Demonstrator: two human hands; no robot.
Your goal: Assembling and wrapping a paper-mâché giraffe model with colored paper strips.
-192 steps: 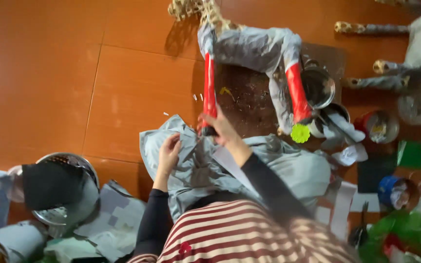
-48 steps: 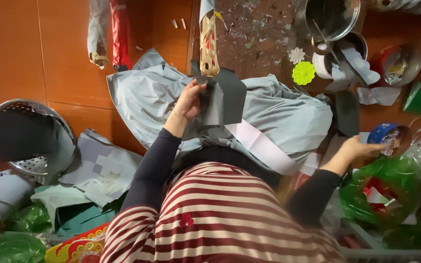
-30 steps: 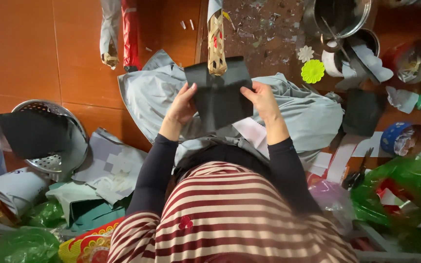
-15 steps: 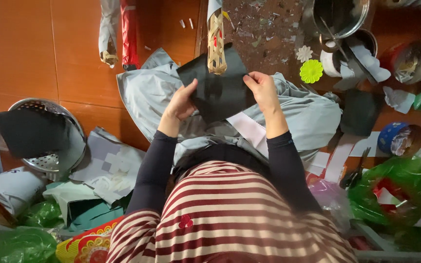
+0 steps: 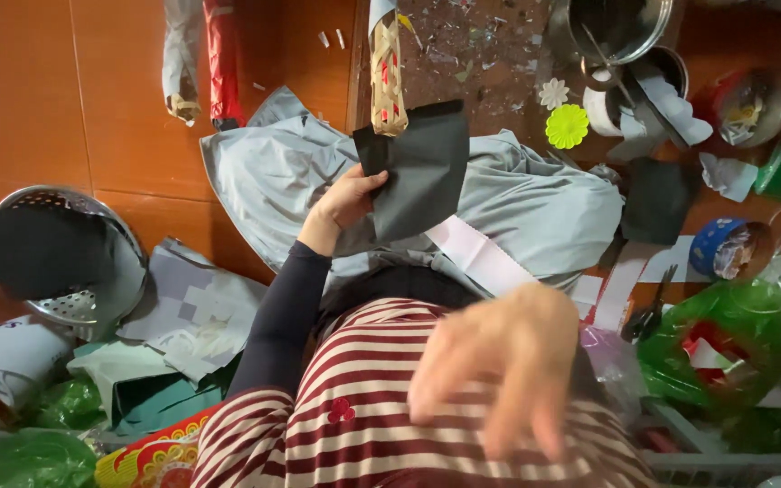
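you are holding a black sheet (image 5: 422, 172) in your left hand (image 5: 347, 197), pinching its left edge between thumb and fingers, so the sheet is standing up above your lap, over the grey cloth (image 5: 517, 203) that is spreading across your knees. your left arm is wearing a dark sleeve (image 5: 282, 312) that is running down from the black sheet toward your red and white striped top (image 5: 354, 416).

your right hand (image 5: 508, 361) is hanging loose and blurred close to the camera, below and to the right of the black sheet, with the fingers apart and curling downward, gripping nothing and not touching the sheet.

just above the black sheet a woven stick with red marks (image 5: 388, 72) is lying on the floor, its lower end meeting the sheet's top edge in the view. below and right of the sheet a pale pink strip (image 5: 476, 258) is lying slantwise on the grey cloth. up and to the right of the sheet a yellow-green flower shape (image 5: 568, 126) is lying beside a smaller white flower shape (image 5: 554, 92), and farther that way a metal pot (image 5: 621, 27) is standing. right of the sheet, past the cloth, a second dark sheet (image 5: 657, 199) is lying on the floor, and scissors (image 5: 651, 312) are lying below it.

far left of the black sheet a metal colander (image 5: 92, 289) is sitting on the orange floor tiles (image 5: 29, 90) with another black piece (image 5: 38, 253) resting across it.
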